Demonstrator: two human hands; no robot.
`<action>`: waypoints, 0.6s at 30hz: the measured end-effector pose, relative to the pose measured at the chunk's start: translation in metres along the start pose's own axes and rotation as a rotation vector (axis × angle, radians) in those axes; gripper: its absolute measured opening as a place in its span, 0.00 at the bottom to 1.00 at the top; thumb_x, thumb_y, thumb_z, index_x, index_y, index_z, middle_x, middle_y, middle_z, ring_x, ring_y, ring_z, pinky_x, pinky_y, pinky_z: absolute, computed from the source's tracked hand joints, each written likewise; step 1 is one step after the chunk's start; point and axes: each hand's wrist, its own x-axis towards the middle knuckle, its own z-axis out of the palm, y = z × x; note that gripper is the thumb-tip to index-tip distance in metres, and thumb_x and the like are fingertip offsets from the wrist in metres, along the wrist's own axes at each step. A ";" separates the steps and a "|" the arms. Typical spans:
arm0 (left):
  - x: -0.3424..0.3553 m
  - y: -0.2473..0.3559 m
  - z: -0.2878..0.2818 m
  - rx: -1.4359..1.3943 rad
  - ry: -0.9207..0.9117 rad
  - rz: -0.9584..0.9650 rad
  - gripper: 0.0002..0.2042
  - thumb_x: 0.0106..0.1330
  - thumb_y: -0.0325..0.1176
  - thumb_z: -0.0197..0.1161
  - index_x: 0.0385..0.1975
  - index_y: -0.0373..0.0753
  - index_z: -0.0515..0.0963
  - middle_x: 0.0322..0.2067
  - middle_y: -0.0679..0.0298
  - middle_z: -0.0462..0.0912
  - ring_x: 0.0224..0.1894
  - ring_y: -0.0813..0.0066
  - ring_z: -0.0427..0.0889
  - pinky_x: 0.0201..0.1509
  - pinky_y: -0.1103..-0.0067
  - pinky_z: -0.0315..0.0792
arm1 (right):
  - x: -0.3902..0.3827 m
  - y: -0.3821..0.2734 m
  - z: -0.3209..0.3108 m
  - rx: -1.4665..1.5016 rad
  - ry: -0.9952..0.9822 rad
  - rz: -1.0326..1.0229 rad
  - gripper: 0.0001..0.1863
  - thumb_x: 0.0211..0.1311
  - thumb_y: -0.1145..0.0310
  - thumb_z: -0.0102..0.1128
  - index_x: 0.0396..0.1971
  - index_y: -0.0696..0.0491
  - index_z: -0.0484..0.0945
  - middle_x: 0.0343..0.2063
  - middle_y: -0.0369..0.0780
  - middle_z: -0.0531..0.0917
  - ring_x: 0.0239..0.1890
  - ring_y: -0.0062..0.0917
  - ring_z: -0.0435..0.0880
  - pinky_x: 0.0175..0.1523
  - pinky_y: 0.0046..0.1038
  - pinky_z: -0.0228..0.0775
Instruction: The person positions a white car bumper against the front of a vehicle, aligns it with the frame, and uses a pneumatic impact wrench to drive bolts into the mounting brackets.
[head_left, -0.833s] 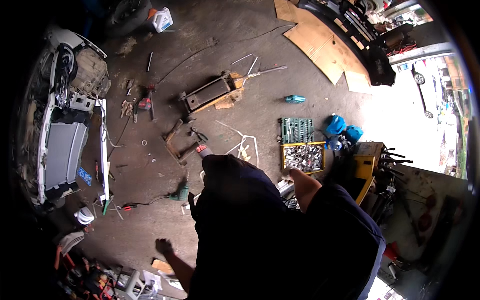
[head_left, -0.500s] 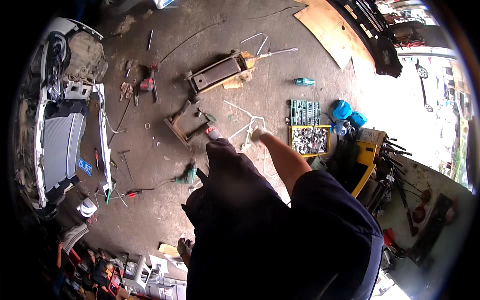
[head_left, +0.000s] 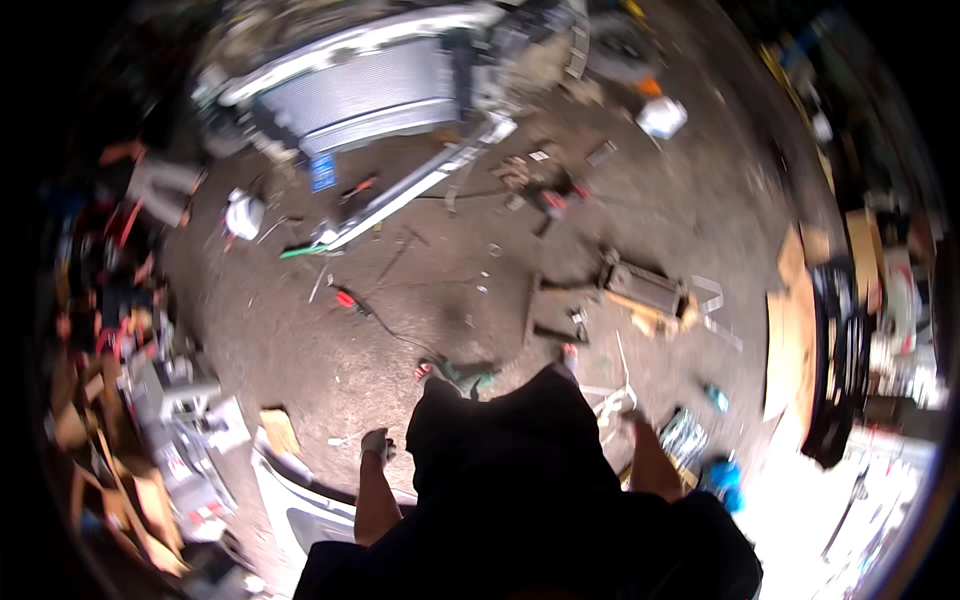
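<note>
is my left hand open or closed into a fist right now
Closed, as far as shows. The left hand looks curled into a gloved fist beside the dark trousers, above the white panel; whether it grips anything, cannot tell.

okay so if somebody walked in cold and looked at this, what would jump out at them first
Probably the long silvery radiator panel lying on the gritty floor at the top, with scattered tools and parts below it. Next, the person's own dark clothing filling the bottom centre, the gloved left hand hanging beside it and the right hand near thin white rods.

A white curved panel [head_left: 300, 490] lies flat on the floor, just beside the left hand [head_left: 375, 443].
</note>
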 end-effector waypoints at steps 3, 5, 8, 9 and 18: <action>0.055 -0.002 -0.036 -0.263 0.001 0.105 0.10 0.68 0.42 0.57 0.41 0.44 0.73 0.25 0.61 0.77 0.17 0.68 0.72 0.18 0.69 0.68 | -0.043 0.028 0.048 0.116 -0.090 0.310 0.08 0.63 0.75 0.52 0.39 0.52 0.80 0.34 0.40 0.83 0.37 0.29 0.84 0.33 0.36 0.81; 0.067 -0.010 -0.058 -0.380 0.032 0.011 0.08 0.67 0.41 0.55 0.38 0.46 0.73 0.24 0.62 0.75 0.17 0.68 0.72 0.17 0.71 0.68 | -0.081 -0.001 0.061 0.308 0.042 0.417 0.08 0.64 0.75 0.53 0.38 0.52 0.80 0.34 0.41 0.83 0.34 0.31 0.84 0.33 0.38 0.82; 0.089 -0.008 -0.098 -0.272 -0.083 -0.129 0.07 0.67 0.42 0.56 0.36 0.48 0.72 0.23 0.62 0.73 0.17 0.68 0.71 0.21 0.67 0.68 | -0.105 -0.045 0.090 0.360 0.127 0.307 0.09 0.65 0.70 0.55 0.43 0.51 0.80 0.35 0.40 0.83 0.34 0.31 0.84 0.33 0.36 0.82; 0.084 0.006 -0.092 -0.128 -0.052 -0.174 0.06 0.67 0.41 0.56 0.35 0.48 0.72 0.23 0.62 0.73 0.17 0.68 0.70 0.21 0.65 0.67 | -0.116 -0.053 0.094 0.376 0.181 0.254 0.10 0.65 0.68 0.57 0.44 0.51 0.80 0.35 0.40 0.83 0.35 0.29 0.84 0.35 0.35 0.82; 0.086 0.170 -0.060 -0.011 -0.105 0.118 0.10 0.67 0.41 0.56 0.44 0.45 0.73 0.28 0.62 0.75 0.24 0.69 0.74 0.26 0.69 0.69 | -0.107 -0.141 0.113 0.413 0.183 0.342 0.11 0.67 0.69 0.54 0.45 0.52 0.82 0.37 0.45 0.83 0.36 0.38 0.86 0.33 0.43 0.83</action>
